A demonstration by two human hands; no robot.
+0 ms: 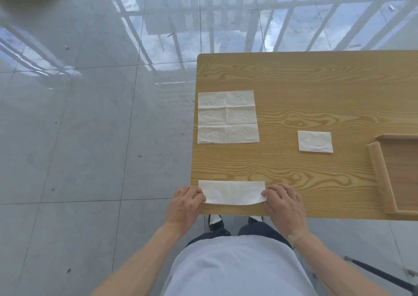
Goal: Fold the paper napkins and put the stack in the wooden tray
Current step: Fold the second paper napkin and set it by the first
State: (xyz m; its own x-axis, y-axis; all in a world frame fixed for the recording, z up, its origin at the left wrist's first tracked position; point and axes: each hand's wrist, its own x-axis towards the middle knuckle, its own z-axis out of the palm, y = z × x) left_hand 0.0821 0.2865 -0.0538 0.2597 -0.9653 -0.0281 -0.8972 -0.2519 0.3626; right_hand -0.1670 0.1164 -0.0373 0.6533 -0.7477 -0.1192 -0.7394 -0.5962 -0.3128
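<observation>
Folded napkin strip (231, 192) lying left-right, ends seemingly pinched, left hand (184, 203), right hand (283, 203)

White napkin strip (231, 192) at near edge, unfolded creased napkin (228, 117) beyond, small folded napkin (315, 141) (flat) — beside empty wooden tray (382, 178)

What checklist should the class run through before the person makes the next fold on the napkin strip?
1. Left hand on the strip's left end: ok.
2. Right hand on its right end: ok.
3. Napkin strip lies wholly on the table: ok, though close to the near edge.
4. Strip's layers lie flush: not ok, the near edge bows.
5. Folded napkin awaits stacking: ok, beside the wooden tray.
6. Unfolded napkin flat and apart: ok.
</observation>
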